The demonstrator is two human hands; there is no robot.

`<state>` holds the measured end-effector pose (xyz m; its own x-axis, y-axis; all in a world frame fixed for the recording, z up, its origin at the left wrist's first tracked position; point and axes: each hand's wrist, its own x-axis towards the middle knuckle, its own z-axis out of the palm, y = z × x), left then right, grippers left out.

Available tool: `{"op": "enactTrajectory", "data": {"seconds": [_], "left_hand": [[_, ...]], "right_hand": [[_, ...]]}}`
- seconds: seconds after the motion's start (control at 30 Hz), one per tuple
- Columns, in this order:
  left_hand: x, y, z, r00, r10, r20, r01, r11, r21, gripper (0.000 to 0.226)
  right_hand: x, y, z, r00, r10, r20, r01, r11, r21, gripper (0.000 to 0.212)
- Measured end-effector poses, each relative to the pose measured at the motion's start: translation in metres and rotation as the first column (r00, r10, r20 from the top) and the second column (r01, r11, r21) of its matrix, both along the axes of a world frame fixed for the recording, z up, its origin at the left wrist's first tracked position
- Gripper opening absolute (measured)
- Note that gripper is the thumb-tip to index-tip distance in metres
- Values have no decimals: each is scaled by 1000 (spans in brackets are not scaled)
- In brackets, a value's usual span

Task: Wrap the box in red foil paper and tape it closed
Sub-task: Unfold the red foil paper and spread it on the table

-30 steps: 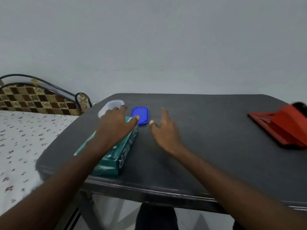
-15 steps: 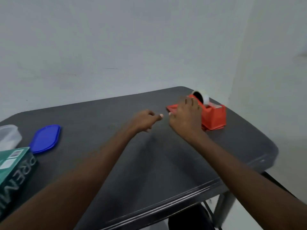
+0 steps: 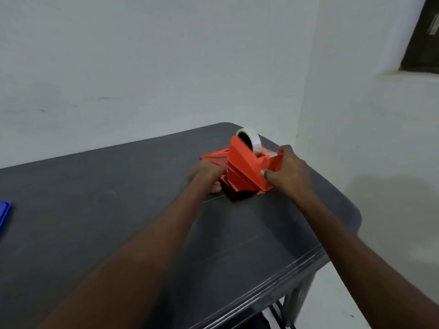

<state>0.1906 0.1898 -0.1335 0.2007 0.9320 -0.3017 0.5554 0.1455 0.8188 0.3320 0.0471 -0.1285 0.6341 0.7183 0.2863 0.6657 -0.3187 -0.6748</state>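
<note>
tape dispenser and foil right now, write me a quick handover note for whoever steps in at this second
Right hand: gripping the near end of the red tape dispenser, thumb on its side, fingers over the cutter end. The dispenser looks tilted, lifted off the foil.
Left hand: at the edge of the folded red foil paper, under the dispenser; whether it grips the foil cannot be told.
Both sit at the far right corner of the dark table. The white tape roll is loaded. A blue lid shows at the left edge.
Done: nothing wrapped or taped.
Left: free and spread the foil, fetch the box (out of view), wrap, tape.
</note>
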Motion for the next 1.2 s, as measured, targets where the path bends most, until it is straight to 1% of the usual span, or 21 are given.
{"op": "enactTrajectory", "data": {"seconds": [0.07, 0.1, 0.2, 0.27, 0.33, 0.4, 0.47, 0.57, 0.67, 0.77, 0.87, 0.93, 1.0, 1.1, 1.2], "left_hand": [[-2, 8, -1, 997, 47, -59, -42, 996, 75, 28], [-2, 11, -2, 997, 50, -52, -47, 996, 75, 25], [-3, 18, -2, 1000, 26, -7, -27, 1000, -3, 17], [-3, 17, -2, 999, 28, 20, -28, 999, -28, 13], [-3, 16, -3, 997, 47, 54, -46, 999, -24, 14], [-7, 15, -4, 994, 70, 87, -70, 998, 0, 22], [-18, 17, -2, 990, 76, 123, -81, 996, 34, 27], [-35, 19, 2, 988, 51, 144, -59, 997, 52, 26], [-70, 23, 7, 991, 43, 124, -52, 996, 74, 25], [-117, 28, 10, 994, 66, 90, -77, 990, 115, 35], [-163, 28, 12, 995, 88, 41, -94, 984, 150, 35], [-191, 25, 15, 995, 100, -2, -99, 983, 156, 33], [-214, 22, 17, 994, 107, -23, -102, 983, 152, 31], [-244, 16, 19, 991, 119, -65, -108, 983, 148, 30], [-265, 11, 18, 987, 127, -99, -111, 983, 148, 32]], "right_hand": [[9, 1, 4, 998, 40, -58, -41, 999, -15, 64], [13, 2, 5, 996, 53, -77, -55, 998, -16, 63], [17, 4, 8, 993, 78, -87, -82, 996, -47, 67], [17, 5, 10, 994, 72, -85, -77, 995, -66, 69], [16, 6, 13, 995, 46, -92, -50, 998, -45, 68], [11, 6, 14, 993, 22, -114, -22, 1000, 2, 63], [0, 5, 16, 994, 20, -103, -16, 999, 39, 59], [-11, 3, 17, 997, 24, -79, -17, 997, 82, 53], [-26, 5, 16, 996, 45, -79, -37, 995, 97, 52], [-45, 14, 14, 993, 74, -95, -63, 991, 117, 56], [-65, 23, 14, 989, 93, -116, -76, 987, 144, 57], [-82, 27, 16, 990, 98, -98, -82, 984, 159, 55], [-96, 31, 17, 993, 89, -81, -74, 982, 171, 57], [-117, 34, 14, 995, 79, -57, -69, 985, 156, 60], [-133, 36, 10, 994, 105, -42, -98, 986, 134, 60]]}}
